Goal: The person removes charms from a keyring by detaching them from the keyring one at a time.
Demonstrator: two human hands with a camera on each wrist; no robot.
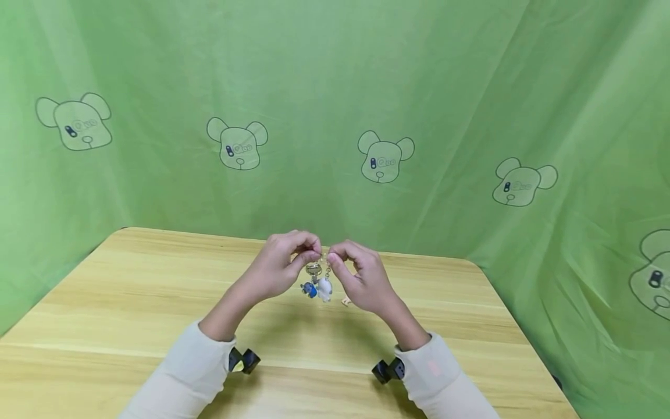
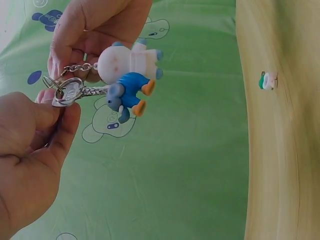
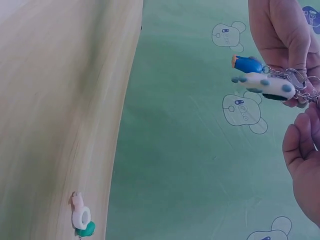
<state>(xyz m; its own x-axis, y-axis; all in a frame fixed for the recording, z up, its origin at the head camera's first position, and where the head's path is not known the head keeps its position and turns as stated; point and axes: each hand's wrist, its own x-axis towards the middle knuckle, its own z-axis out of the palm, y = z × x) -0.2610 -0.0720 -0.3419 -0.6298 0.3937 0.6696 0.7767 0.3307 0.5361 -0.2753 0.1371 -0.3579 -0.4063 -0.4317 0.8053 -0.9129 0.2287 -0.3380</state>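
Above the table, my left hand (image 1: 280, 265) pinches the metal ring of a keychain (image 2: 69, 92). From its silver clasp hangs a blue elephant figure (image 2: 131, 92) with orange feet. My right hand (image 1: 366, 276) pinches the chain end of a white figure charm (image 2: 127, 65) with pale blue ends. In the head view this white charm (image 1: 325, 289) hangs beside the blue elephant figure (image 1: 309, 289). Both hands' fingertips are close together at the ring. Fingers partly hide where chain and ring meet.
A small figure (image 2: 268, 80) in green, white and pink lies on the wooden table (image 1: 314, 384), partly behind my right hand in the head view. A green curtain (image 1: 324, 75) printed with bear heads stands behind the table and along its sides.
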